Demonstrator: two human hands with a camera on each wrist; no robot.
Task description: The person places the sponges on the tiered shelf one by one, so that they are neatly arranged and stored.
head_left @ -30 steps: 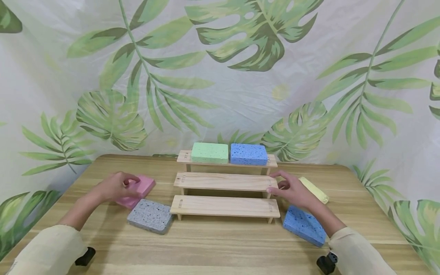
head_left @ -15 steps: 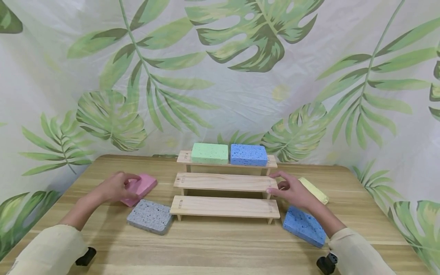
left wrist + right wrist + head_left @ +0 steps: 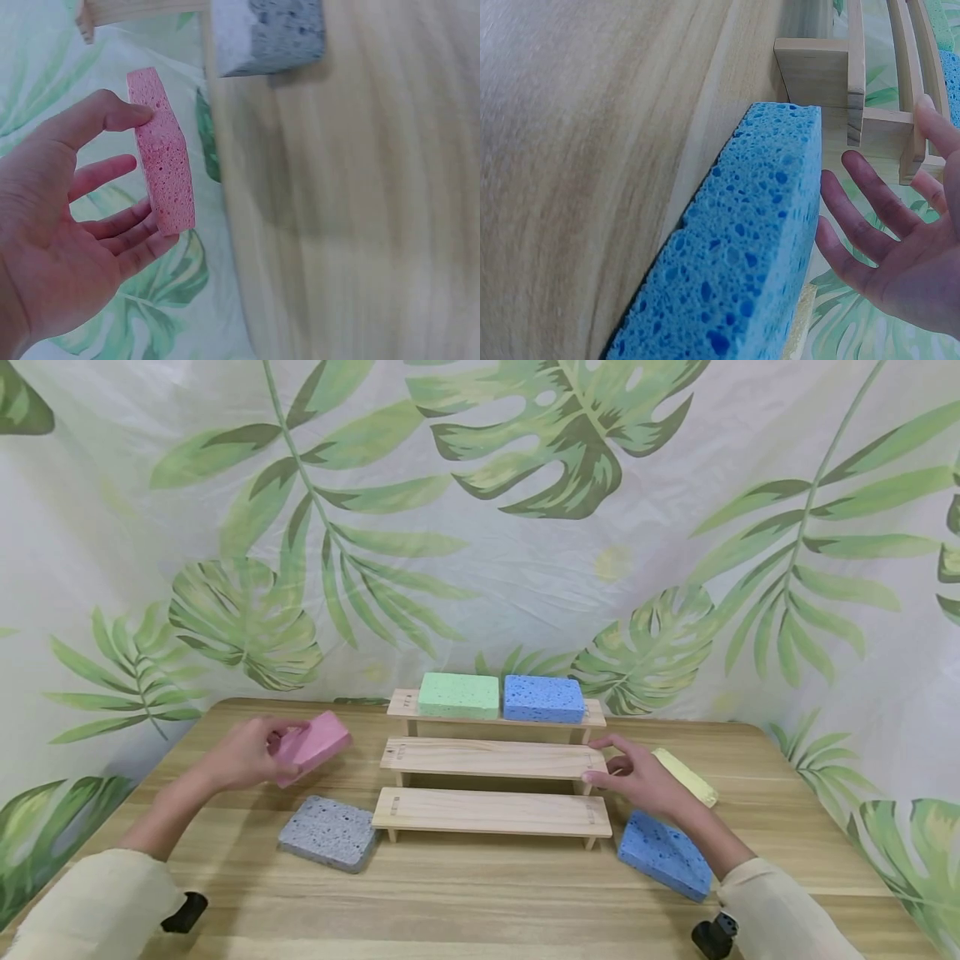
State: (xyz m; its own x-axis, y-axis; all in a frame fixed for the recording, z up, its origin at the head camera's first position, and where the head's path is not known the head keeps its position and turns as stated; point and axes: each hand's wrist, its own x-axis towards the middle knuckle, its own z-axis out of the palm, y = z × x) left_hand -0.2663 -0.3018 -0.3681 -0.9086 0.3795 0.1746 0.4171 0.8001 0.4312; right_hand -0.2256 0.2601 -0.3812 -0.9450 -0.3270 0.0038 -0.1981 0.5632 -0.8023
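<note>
A pink sponge [image 3: 313, 748] is pinched in my left hand [image 3: 243, 755], thumb on one side and fingers on the other. It is tilted and raised off the table; in the left wrist view the pink sponge [image 3: 165, 161] hangs apart from the wood. My right hand [image 3: 637, 774] grips the right end of the middle board of a three-step wooden stand [image 3: 487, 758], thumb at the front edge and index finger at the back. The other fingers spread loosely in the right wrist view. On the top step sit a green sponge [image 3: 458, 697] and a blue sponge [image 3: 543, 699].
A grey sponge [image 3: 328, 833] lies left of the stand, close to its lowest step. To the right, a second blue sponge [image 3: 664, 853] lies under my right forearm, with a yellow sponge [image 3: 686, 776] behind it. A leaf-print cloth [image 3: 525, 568] hangs behind the table [image 3: 480, 902].
My left hand has lifted the pink sponge from the table, moving it up and slightly away, and the sponge has tilted. My right hand stays at the middle board.
</note>
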